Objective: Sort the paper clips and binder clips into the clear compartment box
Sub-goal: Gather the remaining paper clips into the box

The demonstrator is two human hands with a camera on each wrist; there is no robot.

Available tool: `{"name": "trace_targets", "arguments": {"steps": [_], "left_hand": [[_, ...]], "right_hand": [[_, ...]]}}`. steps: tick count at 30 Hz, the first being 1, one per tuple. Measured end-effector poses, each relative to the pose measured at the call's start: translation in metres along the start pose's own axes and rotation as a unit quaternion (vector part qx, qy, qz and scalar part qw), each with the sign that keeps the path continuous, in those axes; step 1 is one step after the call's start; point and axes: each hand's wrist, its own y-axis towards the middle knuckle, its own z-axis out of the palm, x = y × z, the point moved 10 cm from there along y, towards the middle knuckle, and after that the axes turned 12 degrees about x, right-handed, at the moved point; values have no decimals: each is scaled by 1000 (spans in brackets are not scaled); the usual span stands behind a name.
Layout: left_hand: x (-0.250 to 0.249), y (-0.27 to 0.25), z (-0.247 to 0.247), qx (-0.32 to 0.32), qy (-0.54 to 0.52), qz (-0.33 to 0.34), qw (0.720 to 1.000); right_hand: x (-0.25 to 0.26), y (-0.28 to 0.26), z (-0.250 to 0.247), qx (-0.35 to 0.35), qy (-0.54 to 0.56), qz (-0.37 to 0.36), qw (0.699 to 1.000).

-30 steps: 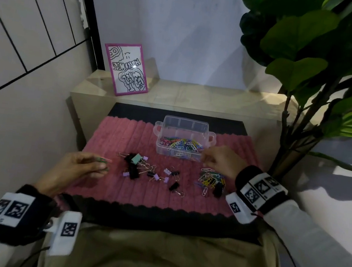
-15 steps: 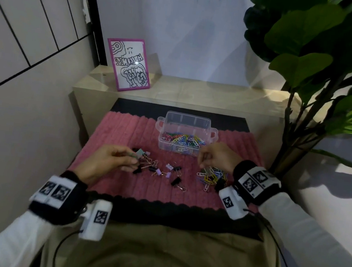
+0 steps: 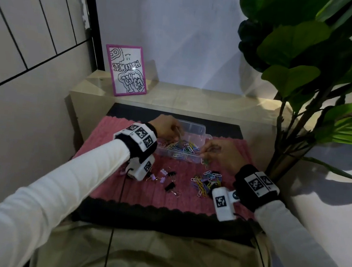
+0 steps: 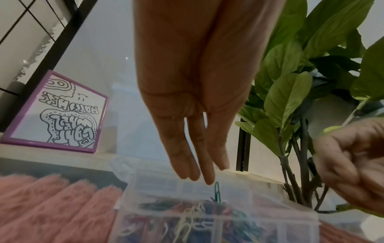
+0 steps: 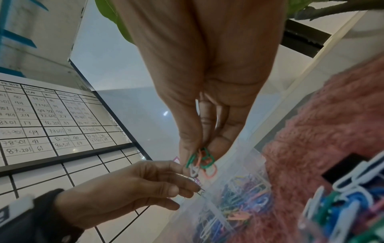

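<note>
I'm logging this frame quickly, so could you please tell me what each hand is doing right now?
Left hand: open, fingers straight over the clear compartment box, holding nothing visible.
Right hand: pinching a few coloured paper clips at the box's edge.

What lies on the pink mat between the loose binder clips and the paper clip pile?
In the head view, only bare pink mat separates the binder clips from the paper clip pile.

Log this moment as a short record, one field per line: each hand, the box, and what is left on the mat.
left hand: over the clear compartment box, fingers pointing down; whether it holds anything cannot be told
right hand: pinches a few paper clips at the box's near right edge
clear compartment box: near compartments hold coloured paper clips
pink mat: binder clips and a loose paper clip pile remain
</note>
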Motion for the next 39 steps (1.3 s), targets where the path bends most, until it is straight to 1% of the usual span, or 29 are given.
{"name": "trace_targets", "arguments": {"steps": [2,4,7,10,13,15,17,19,21,22,24,26,28,29,32,34,36,39], "left_hand": [[-3,2,6,12,48,-6,999],[-3,-3,7,-10,73,-6,997],[-3,-21,14,-47,65,20,997],[-2,-45,30,-57,30,44,997],[-16,-63,58,-16,26,74,997],[-34,-67,80,18,40,106,993],[-49,-63,96,45,55,120,990],[-54,-52,102,58,57,119,990],[-52,-40,102,47,57,105,992],[-50,-35,100,36,60,96,993],[-49,-27,101,29,69,77,994],[-51,-22,109,47,73,64,994],[-52,-19,122,82,72,52,993],[-52,-18,127,98,79,46,991],[-53,-13,135,126,112,46,985],[-54,-12,136,138,121,48,982],[-53,-12,134,140,118,54,982],[-50,-16,122,107,70,66,990]], "right_hand": [[-1,-1,-1,3,-6,-2,1000],[-4,-2,0,6,-12,0,1000],[-11,-2,1,1,-17,10,1000],[-13,-1,3,0,-7,14,1000],[0,7,1,6,-5,-1,1000],[11,18,-6,-15,-14,1,1000],[16,31,-15,-50,0,17,999],[22,41,-20,-80,10,34,996],[19,48,-21,-91,15,58,994],[13,50,-19,-86,16,74,993],[-1,50,-11,-53,5,108,993],[-7,45,-8,-30,-62,121,990],[-3,35,-12,-38,-153,110,981],[1,28,-15,-46,-176,98,978],[15,6,-21,-63,-189,59,978],[21,-5,-21,-57,-190,39,979],[28,-15,-17,-45,-208,22,977],[33,-30,-10,-40,-216,4,975]]}}
